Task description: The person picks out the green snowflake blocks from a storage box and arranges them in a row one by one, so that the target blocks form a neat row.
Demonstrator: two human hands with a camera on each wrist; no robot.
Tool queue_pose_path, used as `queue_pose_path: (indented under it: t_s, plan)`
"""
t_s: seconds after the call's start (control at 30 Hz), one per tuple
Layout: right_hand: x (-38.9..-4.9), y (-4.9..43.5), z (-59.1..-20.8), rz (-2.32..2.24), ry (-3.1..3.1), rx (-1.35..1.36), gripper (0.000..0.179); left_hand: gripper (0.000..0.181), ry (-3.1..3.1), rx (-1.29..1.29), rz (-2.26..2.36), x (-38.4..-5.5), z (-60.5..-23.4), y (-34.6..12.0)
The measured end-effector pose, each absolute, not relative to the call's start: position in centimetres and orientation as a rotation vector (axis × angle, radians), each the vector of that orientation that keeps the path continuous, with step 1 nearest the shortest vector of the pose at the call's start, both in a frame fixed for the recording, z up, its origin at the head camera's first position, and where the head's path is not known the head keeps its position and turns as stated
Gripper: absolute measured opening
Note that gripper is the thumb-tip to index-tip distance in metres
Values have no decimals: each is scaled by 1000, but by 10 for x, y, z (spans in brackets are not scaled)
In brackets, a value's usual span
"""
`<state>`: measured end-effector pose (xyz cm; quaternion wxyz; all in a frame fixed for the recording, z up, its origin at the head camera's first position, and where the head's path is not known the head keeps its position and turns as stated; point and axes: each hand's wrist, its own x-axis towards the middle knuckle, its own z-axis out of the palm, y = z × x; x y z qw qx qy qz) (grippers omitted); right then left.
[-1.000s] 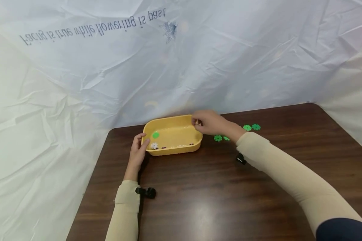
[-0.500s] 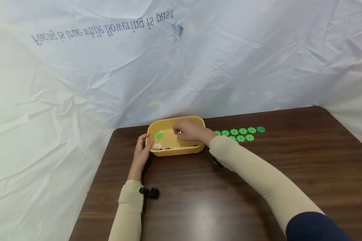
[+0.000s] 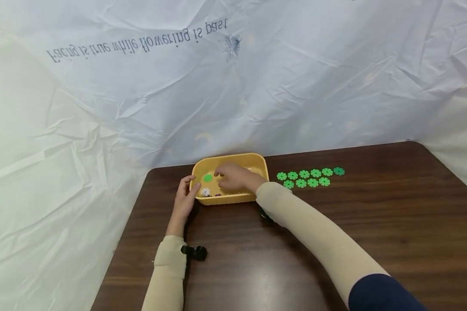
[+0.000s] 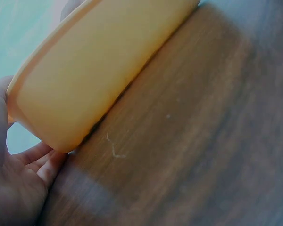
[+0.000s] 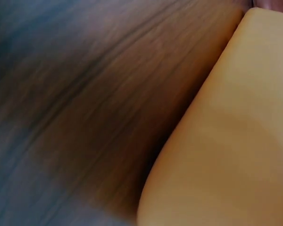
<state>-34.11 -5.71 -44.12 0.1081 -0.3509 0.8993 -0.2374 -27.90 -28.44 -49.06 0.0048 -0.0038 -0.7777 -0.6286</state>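
A yellow plastic basket (image 3: 225, 200) sits at the back of the brown table. My left hand (image 3: 183, 202) grips its left end, thumb over the rim and fingers along the outer wall; the left wrist view has the same hand (image 4: 19, 183) beside the basket wall (image 4: 85, 75). Inside the basket reaches my right hand (image 3: 233, 176), fingers apart and slightly bent, with nothing seen in them. Just left of its fingertips lies a bright green disc (image 3: 208, 177). A white snowflake-shaped piece (image 3: 205, 191) and a few dark purple ones lie along the front inside wall, partly covered by the forearm.
Right of the basket, several green notched discs (image 3: 304, 174) lie in two rows on the table (image 3: 233, 242), a darker green disc (image 3: 339, 171) ending the back row. White printed cloth (image 3: 171, 103) hangs behind the table's back edge.
My right hand has moved left from the basket's right rim into its middle, towards the green disc, and its fingers have spread. The rows of discs are uncovered. My left hand stays on the basket.
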Motion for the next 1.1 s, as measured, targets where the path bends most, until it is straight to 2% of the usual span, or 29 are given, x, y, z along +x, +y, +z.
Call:
queue_pose_path:
  t_s: [0.07, 0.3, 0.63, 0.8, 1.0, 1.1]
  plan:
    - [-341, -64, -444, -675, 2631, -1032, 42, 45, -2433, -23, -1960, -280, -494, -286]
    - [-340, -86, -447, -576, 2613, -1031, 47, 44, -2434, -32, -1992, -263, -461, -277]
    - [-337, -99, -451, -346, 2618, -973, 44, 43, -2440, -19, -1980, -264, -462, -276]
    - [-337, -101, -453, -280, 2647, -996, 37, 43, -2433, -6, -1986, -264, -463, -277]
    - [-337, -96, -452, -248, 2705, -996, 17, 42, -2422, -5, -1990, -265, -463, -278]
    - [-337, -91, -449, -292, 2722, -971, 20, 42, -2417, -20, -1990, -266, -463, -277]
